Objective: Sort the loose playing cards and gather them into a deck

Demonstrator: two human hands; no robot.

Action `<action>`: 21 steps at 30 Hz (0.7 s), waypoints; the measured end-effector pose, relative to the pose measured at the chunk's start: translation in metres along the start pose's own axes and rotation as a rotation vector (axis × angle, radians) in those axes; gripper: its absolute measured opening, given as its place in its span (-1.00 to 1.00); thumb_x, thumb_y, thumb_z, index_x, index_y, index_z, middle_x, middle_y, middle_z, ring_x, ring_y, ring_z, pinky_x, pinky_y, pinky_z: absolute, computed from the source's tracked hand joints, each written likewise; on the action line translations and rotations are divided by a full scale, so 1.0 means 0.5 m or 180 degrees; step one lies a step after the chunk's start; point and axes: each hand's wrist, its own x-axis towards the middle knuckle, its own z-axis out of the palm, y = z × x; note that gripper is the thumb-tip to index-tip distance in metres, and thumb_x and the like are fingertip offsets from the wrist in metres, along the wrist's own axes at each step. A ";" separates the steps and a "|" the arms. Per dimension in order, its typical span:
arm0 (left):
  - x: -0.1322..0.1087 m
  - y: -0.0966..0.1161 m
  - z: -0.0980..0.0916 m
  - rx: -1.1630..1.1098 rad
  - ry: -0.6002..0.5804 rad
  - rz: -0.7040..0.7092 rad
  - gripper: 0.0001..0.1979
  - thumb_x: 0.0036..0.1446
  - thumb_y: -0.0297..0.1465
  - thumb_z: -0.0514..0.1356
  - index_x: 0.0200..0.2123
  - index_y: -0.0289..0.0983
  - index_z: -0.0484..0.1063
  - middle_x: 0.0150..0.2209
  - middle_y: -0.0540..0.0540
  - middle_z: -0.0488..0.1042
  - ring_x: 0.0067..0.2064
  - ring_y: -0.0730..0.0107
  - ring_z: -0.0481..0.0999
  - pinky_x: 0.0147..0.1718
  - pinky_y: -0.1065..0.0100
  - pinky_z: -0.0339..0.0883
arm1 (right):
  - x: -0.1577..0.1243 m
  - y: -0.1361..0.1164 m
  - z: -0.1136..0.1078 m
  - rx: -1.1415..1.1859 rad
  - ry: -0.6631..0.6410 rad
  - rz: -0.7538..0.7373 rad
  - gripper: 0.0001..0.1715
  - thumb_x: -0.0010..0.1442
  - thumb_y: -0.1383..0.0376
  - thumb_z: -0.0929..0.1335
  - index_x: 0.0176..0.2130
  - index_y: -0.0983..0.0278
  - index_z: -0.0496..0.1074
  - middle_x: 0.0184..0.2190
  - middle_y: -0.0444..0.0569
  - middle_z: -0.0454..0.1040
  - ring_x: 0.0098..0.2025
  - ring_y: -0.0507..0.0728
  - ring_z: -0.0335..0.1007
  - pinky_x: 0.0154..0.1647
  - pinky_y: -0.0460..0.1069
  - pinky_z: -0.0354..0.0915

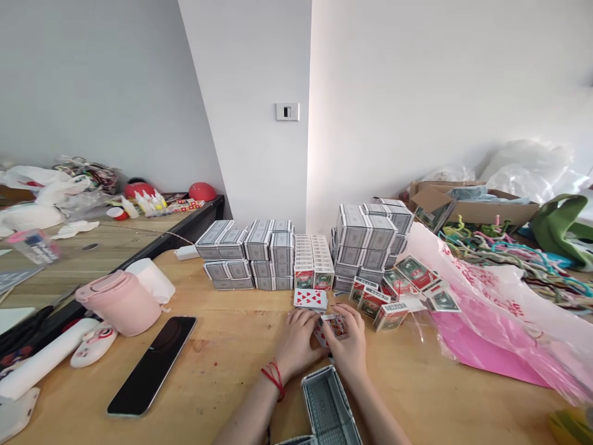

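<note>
My left hand (300,342), a red string bracelet on its wrist, is closed at the left side of a few face-up playing cards (336,324). From the right, my right hand (347,339) grips the same cards between thumb and fingers. Just beyond them a pile of cards (311,298) lies face up with red hearts on top. An open box made of grey-backed cards (328,402) stands between my forearms. Several red and green card packs (373,301) lie tumbled to the right of my right hand.
Grey-patterned blocks (227,247) are stacked at the back left, more blocks (365,238) at the back right. Rows of card packs (313,262) stand between. A black phone (152,364) and a pink cup (121,303) are at left, pink plastic wrapping (491,321) at right.
</note>
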 end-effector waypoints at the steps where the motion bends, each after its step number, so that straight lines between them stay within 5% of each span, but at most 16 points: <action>1: 0.000 0.001 -0.001 0.0006 0.0004 -0.0015 -0.47 -0.18 -0.22 0.20 -0.08 -0.20 0.24 -0.08 -0.11 0.29 -0.03 0.17 0.20 -0.02 0.11 0.04 | 0.000 -0.002 -0.001 0.0103 -0.0030 0.0035 -0.68 -0.06 0.23 0.33 -0.23 0.24 0.34 -0.20 0.04 0.27 -0.12 0.18 0.19 -0.13 0.11 0.18; 12: 0.004 0.009 -0.005 -0.0375 0.0193 -0.0050 -0.51 -0.11 -0.31 0.16 -0.04 -0.20 0.21 -0.05 -0.12 0.28 -0.01 0.18 0.19 -0.03 0.11 0.07 | -0.008 -0.009 0.011 0.0894 -0.0410 0.0238 -0.65 -0.08 0.20 0.35 -0.23 0.26 0.34 -0.15 0.07 0.22 -0.09 0.18 0.21 -0.13 0.09 0.26; 21: -0.001 0.003 0.001 -0.0994 0.0699 -0.0289 -0.43 -0.14 -0.44 0.15 0.01 -0.25 0.11 0.01 -0.17 0.19 0.05 0.22 0.18 0.02 0.14 0.08 | 0.007 0.014 -0.006 0.0144 -0.0414 0.0227 -0.70 0.08 0.19 0.21 -0.20 0.27 0.32 -0.19 0.09 0.30 -0.12 0.18 0.23 -0.10 0.12 0.20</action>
